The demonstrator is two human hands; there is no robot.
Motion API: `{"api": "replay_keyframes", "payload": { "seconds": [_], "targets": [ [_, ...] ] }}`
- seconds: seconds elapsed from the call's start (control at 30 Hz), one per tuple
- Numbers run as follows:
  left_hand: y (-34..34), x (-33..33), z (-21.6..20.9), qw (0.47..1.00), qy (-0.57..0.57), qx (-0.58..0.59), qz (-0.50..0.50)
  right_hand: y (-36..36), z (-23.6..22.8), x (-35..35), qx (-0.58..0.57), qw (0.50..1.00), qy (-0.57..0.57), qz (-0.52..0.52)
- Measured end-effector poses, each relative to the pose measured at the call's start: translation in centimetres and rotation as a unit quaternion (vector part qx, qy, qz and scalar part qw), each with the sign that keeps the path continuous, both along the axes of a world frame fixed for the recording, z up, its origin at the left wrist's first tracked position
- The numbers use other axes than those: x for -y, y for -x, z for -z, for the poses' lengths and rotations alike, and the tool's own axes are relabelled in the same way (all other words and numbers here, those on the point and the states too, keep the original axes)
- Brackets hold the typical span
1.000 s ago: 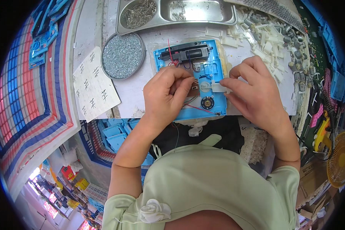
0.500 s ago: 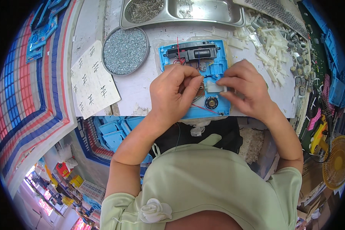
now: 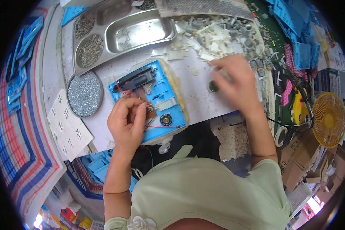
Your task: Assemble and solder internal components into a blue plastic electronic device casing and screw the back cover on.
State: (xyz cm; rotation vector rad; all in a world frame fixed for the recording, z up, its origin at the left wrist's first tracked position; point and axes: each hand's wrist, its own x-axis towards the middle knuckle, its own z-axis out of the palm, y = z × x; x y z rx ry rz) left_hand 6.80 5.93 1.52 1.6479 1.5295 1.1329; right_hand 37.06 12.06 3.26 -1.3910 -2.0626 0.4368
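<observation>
A blue plastic casing (image 3: 161, 91) lies tilted on the table, fitted with a black mechanism (image 3: 136, 79), a white plastic block (image 3: 166, 104) and a small round speaker (image 3: 166, 120). My left hand (image 3: 127, 119) rests at the casing's left side beside thin wires and a brown board (image 3: 150, 111). Its thumb and forefinger are pinched together; whatever they hold is hidden. Off to the right, my right hand (image 3: 235, 86) hovers over the table near the pile of white plastic parts (image 3: 212, 40), its fingers smeared by motion. A small dark green round thing (image 3: 213, 86) shows beside that hand.
Behind the casing stands a steel compartment tray (image 3: 142, 32) with small metal parts. A round dish of silver screws (image 3: 84, 94) and a handwritten sheet (image 3: 68, 126) are at left. Grey cylindrical parts (image 3: 253, 50) lie at right; a yellow fan (image 3: 329, 119) stands beyond the table.
My right hand has left the white block and moved right, toward the loose parts. My left hand stays pinched at the casing. The whole view has turned, so the casing appears tilted and further left.
</observation>
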Motion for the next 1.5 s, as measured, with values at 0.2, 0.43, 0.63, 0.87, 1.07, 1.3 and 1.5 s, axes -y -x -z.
{"api": "replay_keyframes", "payload": {
  "seconds": [0.2,0.43,0.63,0.87,1.07,1.3,1.5],
  "targets": [
    [-0.2,-0.1,-1.3,0.999,0.009,-0.006,0.046,-7.9,0.3,-2.0,0.286,0.935,-0.027,0.210],
    [-3.0,-2.3,-6.8,0.982,-0.046,-0.054,0.175,-4.6,-1.4,-2.2,0.078,0.992,-0.068,0.066],
    [-6.1,-8.6,-7.6,0.929,-0.020,-0.062,0.364,1.4,-5.5,1.5,-0.249,0.938,0.222,-0.094],
    [-7.3,-7.9,-7.1,0.916,0.157,0.059,0.364,1.5,-2.2,4.9,-0.408,0.907,0.103,-0.014],
    [-9.7,-14.0,-8.6,0.902,0.243,-0.045,0.355,-1.7,-1.7,4.7,-0.618,0.760,0.202,0.014],
    [-10.5,-22.7,-2.3,0.942,-0.101,-0.282,0.152,-3.3,1.0,4.9,-0.716,0.635,0.289,-0.002],
    [-11.4,-22.9,-1.6,0.933,-0.104,-0.319,0.130,-4.1,1.1,6.1,-0.710,0.647,0.278,0.017]
  ]
}}
